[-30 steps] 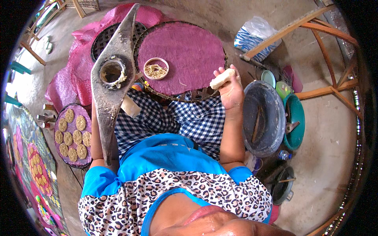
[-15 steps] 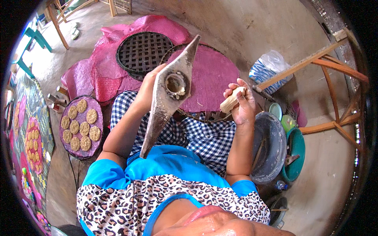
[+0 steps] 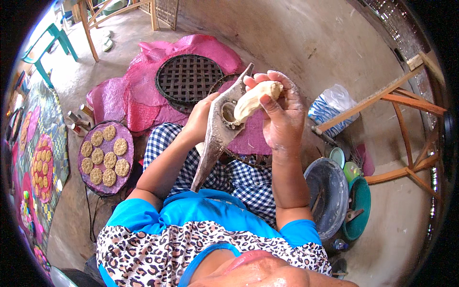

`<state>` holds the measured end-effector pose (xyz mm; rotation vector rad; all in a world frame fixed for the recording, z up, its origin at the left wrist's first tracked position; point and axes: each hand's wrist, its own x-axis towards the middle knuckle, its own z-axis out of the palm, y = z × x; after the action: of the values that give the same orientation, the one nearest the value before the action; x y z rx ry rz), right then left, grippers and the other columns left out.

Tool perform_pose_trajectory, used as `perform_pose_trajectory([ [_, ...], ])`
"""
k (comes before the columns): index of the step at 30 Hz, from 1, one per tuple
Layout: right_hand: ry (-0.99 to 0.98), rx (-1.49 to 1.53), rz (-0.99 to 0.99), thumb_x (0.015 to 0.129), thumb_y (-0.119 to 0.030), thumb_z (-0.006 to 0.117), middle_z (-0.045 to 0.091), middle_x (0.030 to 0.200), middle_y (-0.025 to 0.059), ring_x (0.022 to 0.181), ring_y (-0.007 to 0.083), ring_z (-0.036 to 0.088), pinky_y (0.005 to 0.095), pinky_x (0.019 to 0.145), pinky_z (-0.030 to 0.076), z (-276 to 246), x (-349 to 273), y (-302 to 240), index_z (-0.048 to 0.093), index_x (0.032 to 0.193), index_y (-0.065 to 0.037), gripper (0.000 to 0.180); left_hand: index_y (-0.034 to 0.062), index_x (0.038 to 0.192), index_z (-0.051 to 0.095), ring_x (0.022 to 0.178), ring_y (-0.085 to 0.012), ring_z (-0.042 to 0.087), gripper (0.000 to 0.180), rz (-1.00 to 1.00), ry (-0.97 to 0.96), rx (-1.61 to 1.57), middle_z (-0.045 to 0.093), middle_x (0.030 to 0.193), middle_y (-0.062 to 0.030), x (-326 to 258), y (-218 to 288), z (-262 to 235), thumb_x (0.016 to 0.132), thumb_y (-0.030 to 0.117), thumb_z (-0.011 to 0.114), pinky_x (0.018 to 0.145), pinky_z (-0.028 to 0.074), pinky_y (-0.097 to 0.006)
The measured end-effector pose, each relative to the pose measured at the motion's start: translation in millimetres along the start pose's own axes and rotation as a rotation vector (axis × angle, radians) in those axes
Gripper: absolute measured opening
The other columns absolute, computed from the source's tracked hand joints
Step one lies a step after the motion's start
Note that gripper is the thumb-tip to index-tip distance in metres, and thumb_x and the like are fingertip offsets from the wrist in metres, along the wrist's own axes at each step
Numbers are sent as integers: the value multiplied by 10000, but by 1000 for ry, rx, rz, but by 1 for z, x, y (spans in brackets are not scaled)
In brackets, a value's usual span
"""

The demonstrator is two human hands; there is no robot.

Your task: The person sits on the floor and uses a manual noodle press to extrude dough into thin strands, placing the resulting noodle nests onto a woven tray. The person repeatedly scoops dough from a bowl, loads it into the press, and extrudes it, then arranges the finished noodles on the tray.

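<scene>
My left hand (image 3: 197,122) is wrapped round a long wooden dough press (image 3: 213,141) with pointed ends, held tilted over my lap. A round cup-like opening sits in its middle. My right hand (image 3: 288,119) grips a pale lump of dough (image 3: 258,100), its lower end at the rim of that opening; whether any has gone in I cannot tell. Below the press lies a round tray covered with pink sheeting (image 3: 247,138), partly hidden by my hands. On my left, a round tray lined in purple-pink (image 3: 114,163) bears several flat, noodle-like discs (image 3: 96,156).
A dark woven round tray (image 3: 189,78) lies on crumpled pink sheeting (image 3: 135,103) ahead. To my right stand a grey basin (image 3: 330,191), a teal basin (image 3: 359,203), a blue-and-white bucket (image 3: 321,112) and a wooden frame (image 3: 368,100). More discs lie on a patterned mat (image 3: 55,138) at far left.
My right hand has brought the dough leftward and up to the opening of the press. The press has shifted slightly right in view, still in my left hand.
</scene>
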<state>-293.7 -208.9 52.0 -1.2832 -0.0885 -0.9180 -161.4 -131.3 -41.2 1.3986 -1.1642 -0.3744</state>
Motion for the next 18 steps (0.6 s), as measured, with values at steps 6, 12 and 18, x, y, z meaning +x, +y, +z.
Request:
perform_pose_trajectory([
  [6,24,-6,-83,780,-2,624,567,1052,123,1026,255,554,352,882,448,8,0,29,493,1065,-15,313,22,1078,544,873,-91,549,495,28,6,53,595,986,-35,2,-3,-2,626,64,741,772,456,-247],
  [12,-52,-123,-124,776,-7,630,570,1050,125,1007,234,561,348,886,443,-1,-10,37,493,1074,-12,327,13,910,601,751,-257,577,391,106,127,-60,558,803,-129,8,-5,-4,588,197,727,684,449,-340],
  [18,-81,-651,-257,713,-115,706,616,1054,94,1084,208,534,456,1038,233,-13,-7,48,569,1019,-84,336,15,948,604,775,-283,576,424,218,74,97,562,815,-131,5,-3,0,588,205,723,696,449,-364],
])
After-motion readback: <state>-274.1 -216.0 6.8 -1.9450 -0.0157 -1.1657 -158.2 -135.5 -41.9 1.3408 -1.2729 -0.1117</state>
